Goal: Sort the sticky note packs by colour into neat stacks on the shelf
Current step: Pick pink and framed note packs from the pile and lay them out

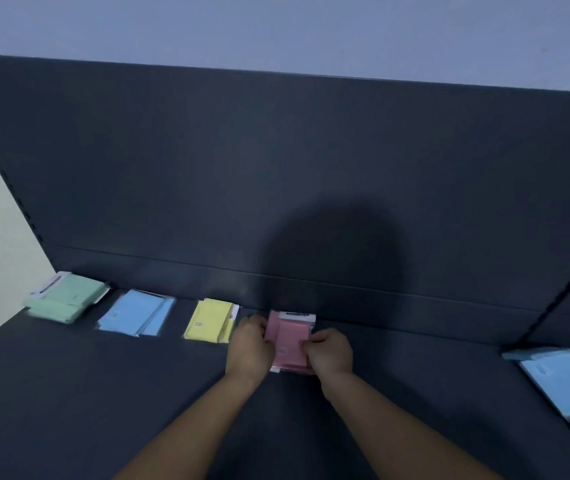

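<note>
Both forearms reach in from 6 o'clock. Left hand (250, 344) and right hand (328, 351) have fingers curled around the left and right edges of the pink stack (287, 341), squeezing it between them. The stack sits on the shelf (103, 393) close to the back panel (276, 168). Step in hand looks like squaring up pink. Unsorted pile (560, 379) lies well apart at 3 o'clock of the hands: blue pack on top, a pink edge showing beside it. From pink toward 9 o'clock run the yellow stack (209, 320), just beside the left hand, then the blue stack (136, 313), fanned and not flush, then the green stack (65, 301), also skewed. Next move, my read: release pink, reach to 3 o'clock, take the blue pack over to the blue stack, and align that stack's edges.
</note>
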Tool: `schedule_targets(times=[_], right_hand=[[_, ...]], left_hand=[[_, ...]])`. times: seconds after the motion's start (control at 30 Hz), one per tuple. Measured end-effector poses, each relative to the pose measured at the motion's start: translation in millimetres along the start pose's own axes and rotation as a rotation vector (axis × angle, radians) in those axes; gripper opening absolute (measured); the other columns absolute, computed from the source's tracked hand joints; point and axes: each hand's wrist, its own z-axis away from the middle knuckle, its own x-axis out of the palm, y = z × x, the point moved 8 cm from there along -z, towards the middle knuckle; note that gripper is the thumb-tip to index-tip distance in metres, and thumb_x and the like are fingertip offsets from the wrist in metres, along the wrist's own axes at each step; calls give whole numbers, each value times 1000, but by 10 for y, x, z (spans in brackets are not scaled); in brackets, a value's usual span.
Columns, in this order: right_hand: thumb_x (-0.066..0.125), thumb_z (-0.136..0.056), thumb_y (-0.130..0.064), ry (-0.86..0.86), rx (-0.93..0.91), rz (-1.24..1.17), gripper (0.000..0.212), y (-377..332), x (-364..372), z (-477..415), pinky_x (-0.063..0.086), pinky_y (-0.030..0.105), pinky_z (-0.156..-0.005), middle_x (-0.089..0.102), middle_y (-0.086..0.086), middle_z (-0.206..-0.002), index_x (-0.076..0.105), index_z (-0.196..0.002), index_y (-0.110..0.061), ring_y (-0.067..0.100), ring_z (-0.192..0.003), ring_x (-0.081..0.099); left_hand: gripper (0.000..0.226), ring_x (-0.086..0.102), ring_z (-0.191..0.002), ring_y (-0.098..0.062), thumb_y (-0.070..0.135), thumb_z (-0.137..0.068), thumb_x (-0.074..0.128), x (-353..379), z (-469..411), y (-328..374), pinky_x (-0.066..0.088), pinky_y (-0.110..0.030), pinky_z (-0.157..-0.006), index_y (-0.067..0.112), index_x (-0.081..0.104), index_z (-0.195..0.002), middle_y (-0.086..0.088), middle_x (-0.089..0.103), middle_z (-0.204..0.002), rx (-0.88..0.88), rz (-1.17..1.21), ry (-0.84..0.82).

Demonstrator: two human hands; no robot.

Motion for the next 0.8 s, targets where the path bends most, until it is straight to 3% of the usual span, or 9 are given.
schedule_targets(times=[0.07,0.13,0.2,0.3,0.37,0.47,0.57,0.7,0.8], right_hand=[[62,-84,-8,-38,6,-47,8,20,9,20,55,42,-81,63,11,-92,55,-85,-12,26,-89,64],[60,-83,-6,-90,-2,-61,15,38,-9,43,56,37,-80,64,11,-98,58,-98,-9,22,-87,63],[57,-82,-4,-147,-24,-38,19,26,-65,96,53,32,-80,64,7,-97,60,-99,-10,17,-85,60],[57,-83,-4,-227,-64,-12,27,43,-214,239,51,27,-84,59,1,-100,58,-108,-11,13,-92,56],[55,-84,-4,-221,-116,13,31,78,-422,320,47,19,-79,58,1,-100,58,-115,-9,11,-92,55],[54,-85,-3,-156,-185,93,27,154,-907,385,44,12,-74,63,2,-101,63,-109,-9,9,-92,55],[52,-83,-1,-14,-159,87,24,339,-1607,408,42,14,-67,62,-1,-88,67,-101,-8,9,-83,55],[50,-83,-2,195,-68,-6,22,755,-2627,482,41,16,-61,59,-5,-72,62,-77,-20,8,-68,52],[51,-82,1,367,-28,-64,25,1086,-3328,593,45,22,-68,60,-2,-72,60,-71,-19,16,-73,56]], left_hand=[[33,56,-99,-27,-11,-75,46,-16,15,4,44,-27,-78,0,60,-103,-15,59,-107,-12,5,-12],[32,56,-99,-30,-10,-73,46,-6,41,31,47,-33,-82,-1,59,-101,-18,59,-106,-3,18,-27],[29,54,-99,-33,-7,-72,49,10,89,108,46,-40,-83,-2,56,-100,-19,58,-104,15,18,-25],[44,47,-111,-32,2,-74,57,56,192,309,41,-38,-91,1,49,-118,-16,51,-117,49,-59,44],[53,44,-117,-30,4,-77,59,144,292,548,36,-35,-96,3,43,-127,-14,47,-126,123,-11,78],[56,49,-112,-25,1,-80,59,430,471,1006,38,-30,-93,5,37,-132,-10,47,-127,265,159,-6],[60,52,-89,-16,4,-84,57,760,684,1467,39,-26,-79,12,30,-136,0,50,-114,359,262,-113],[60,51,-78,-6,10,-86,57,1293,1033,1993,40,-20,-71,17,28,-138,12,49,-92,460,233,-314],[58,49,-73,-5,6,-84,57,1620,1291,2341,40,-19,-69,17,32,-136,12,50,-88,521,224,-365]])
